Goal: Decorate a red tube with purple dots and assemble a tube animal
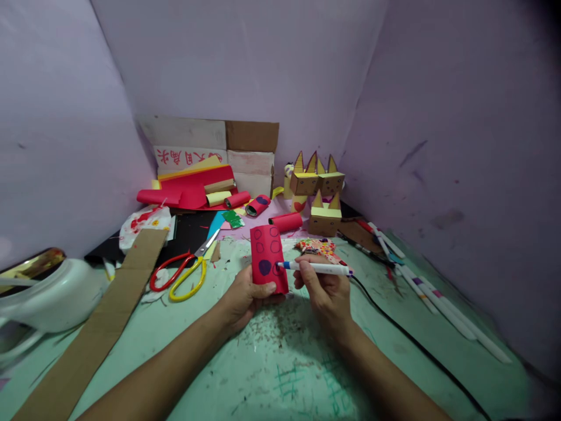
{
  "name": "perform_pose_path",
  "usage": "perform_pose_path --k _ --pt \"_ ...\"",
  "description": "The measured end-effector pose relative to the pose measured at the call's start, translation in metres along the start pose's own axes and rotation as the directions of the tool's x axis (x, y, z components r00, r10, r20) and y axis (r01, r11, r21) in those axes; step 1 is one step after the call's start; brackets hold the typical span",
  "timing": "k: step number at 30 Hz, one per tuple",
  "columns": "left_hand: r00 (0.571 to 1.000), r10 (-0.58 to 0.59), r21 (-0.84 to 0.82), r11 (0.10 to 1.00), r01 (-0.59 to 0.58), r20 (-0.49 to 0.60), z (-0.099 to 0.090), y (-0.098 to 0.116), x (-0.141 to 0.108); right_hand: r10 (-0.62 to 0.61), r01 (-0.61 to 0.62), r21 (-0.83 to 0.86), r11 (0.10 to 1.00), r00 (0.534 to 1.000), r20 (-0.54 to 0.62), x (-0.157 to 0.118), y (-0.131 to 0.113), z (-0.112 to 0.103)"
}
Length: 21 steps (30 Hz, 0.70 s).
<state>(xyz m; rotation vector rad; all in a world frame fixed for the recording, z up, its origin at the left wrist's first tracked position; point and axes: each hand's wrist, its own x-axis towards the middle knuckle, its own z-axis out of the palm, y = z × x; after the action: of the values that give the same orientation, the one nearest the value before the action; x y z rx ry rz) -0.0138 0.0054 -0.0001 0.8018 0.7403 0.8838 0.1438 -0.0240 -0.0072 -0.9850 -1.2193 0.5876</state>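
My left hand (248,297) holds a red paper roll (262,251) upright from below, thumb across its lower front. Several circles are drawn on the roll in dark outline, and one at the lower left is filled in dark blue. In my right hand (323,286) is a white marker (319,268) with a blue tip end, pinched between thumb and fingers. The marker's tip touches the circle at the lower right of the roll, which is partly coloured. Behind the roll lies another red roll (287,222).
Scissors (193,263) with red and yellow handles and a cardboard strip (100,316) lie left. Cardboard cat-eared figures (325,221) stand behind. More markers (447,310) and a black cable (407,334) are on the right. A white pot (56,298) stands far left.
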Motion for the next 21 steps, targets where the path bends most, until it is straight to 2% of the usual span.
perform_pose_path --k 21 --pt "1.0 0.004 -0.005 1.0 -0.004 0.002 0.0004 0.0002 0.0003 -0.015 0.019 -0.088 0.996 0.999 0.046 0.0004 -0.0064 -0.0014"
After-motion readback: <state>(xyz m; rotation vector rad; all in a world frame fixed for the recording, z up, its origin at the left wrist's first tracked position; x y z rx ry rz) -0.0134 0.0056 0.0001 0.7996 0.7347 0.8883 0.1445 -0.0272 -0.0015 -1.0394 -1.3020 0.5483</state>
